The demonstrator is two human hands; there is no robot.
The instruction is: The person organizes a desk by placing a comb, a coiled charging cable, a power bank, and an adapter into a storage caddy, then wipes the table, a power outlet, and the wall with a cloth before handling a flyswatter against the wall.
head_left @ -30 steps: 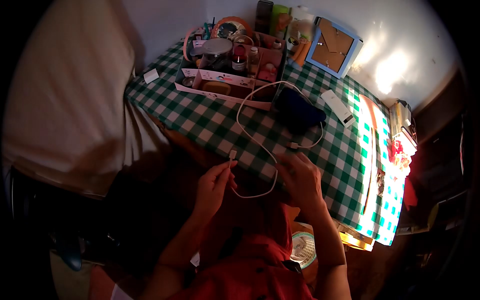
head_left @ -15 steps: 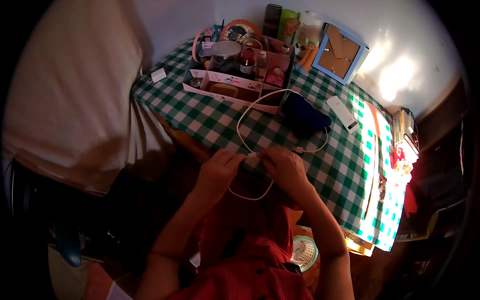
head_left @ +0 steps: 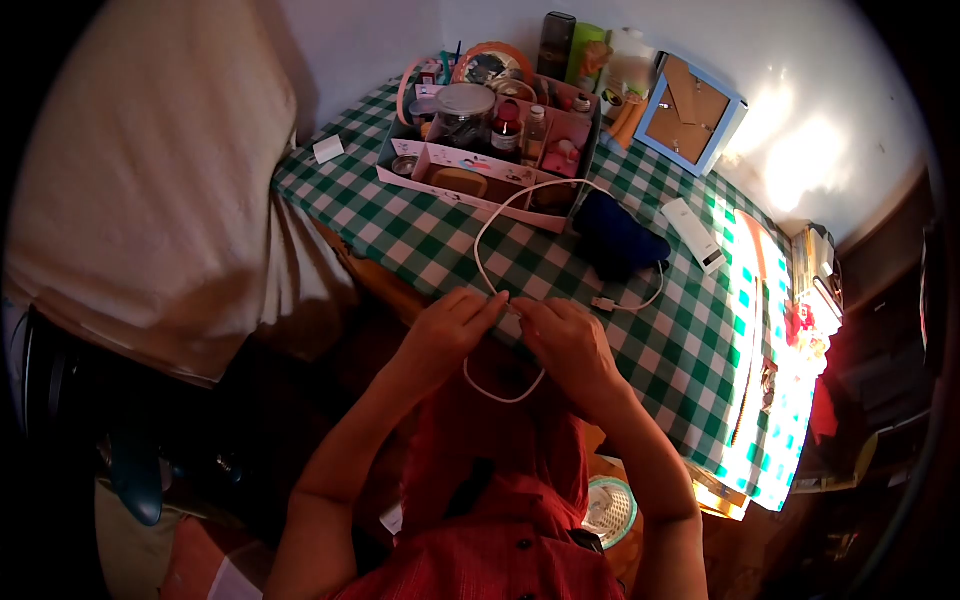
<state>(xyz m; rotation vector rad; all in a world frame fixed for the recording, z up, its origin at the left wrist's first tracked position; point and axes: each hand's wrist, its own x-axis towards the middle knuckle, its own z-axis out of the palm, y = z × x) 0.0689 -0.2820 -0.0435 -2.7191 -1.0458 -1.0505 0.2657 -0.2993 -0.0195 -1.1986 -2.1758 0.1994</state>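
A white cable [head_left: 478,250] arcs over the near side of the table, and a loop of it hangs below my hands. My left hand [head_left: 452,328] is closed in a pinch on the cable at the table's front edge. Close beside it, my right hand [head_left: 568,340] also pinches the cable, the fingertips of both hands nearly meeting. A small pale piece of the cable shows between them; its shape is mostly hidden. The cable's other end, a white plug [head_left: 603,303], lies on the cloth below a dark blue pouch [head_left: 622,238].
A divided organizer box [head_left: 470,205] with jars and bottles stands at the back. To its right are a blue picture frame [head_left: 735,120], turned backward, and a white power bank [head_left: 692,235]. A checked cloth [head_left: 400,240] covers the table. A basket [head_left: 612,515] sits on the floor.
My fingertips have drawn closer together over the cable, covering more of the white piece between them. The whole view has shifted slightly.
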